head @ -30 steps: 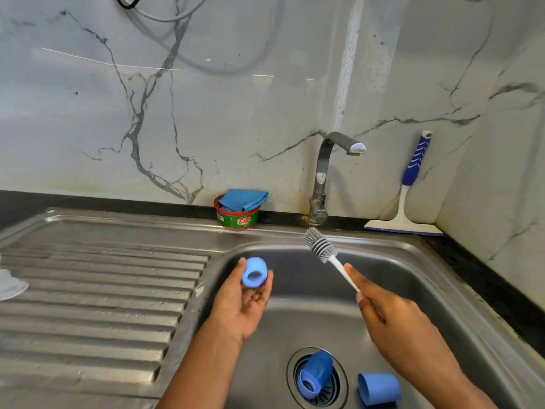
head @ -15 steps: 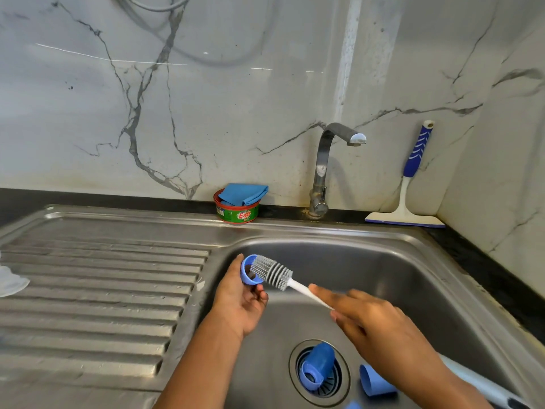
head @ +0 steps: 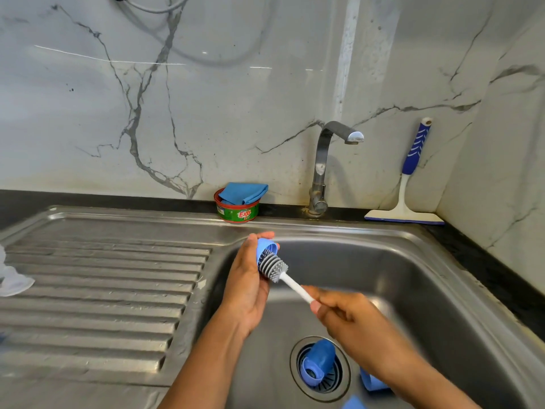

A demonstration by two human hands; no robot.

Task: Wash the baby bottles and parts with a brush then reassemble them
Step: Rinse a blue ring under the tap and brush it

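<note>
My left hand [head: 246, 286] holds a small light-blue bottle part [head: 264, 246] over the left rim of the sink basin [head: 413, 290]. My right hand [head: 351, 315] grips the white handle of a bottle brush [head: 272, 267], whose grey bristle head is pushed into the part's opening. A darker blue bottle part [head: 320, 360] lies on the drain strainer [head: 336, 379]. Another blue piece [head: 370, 382] lies to its right, mostly hidden by my right forearm. A further blue bit [head: 354, 404] shows at the bottom edge.
A ribbed steel drainboard [head: 103, 290] lies to the left with a clear plastic item [head: 13, 281] at its edge. Behind the sink stand the tap [head: 327, 160], a dish soap tub [head: 237, 209] topped with a blue cloth, and a blue-handled squeegee [head: 408, 184].
The brush head has swung left from mid-air into the blue part's opening. My left hand has turned the part's opening toward the brush.
</note>
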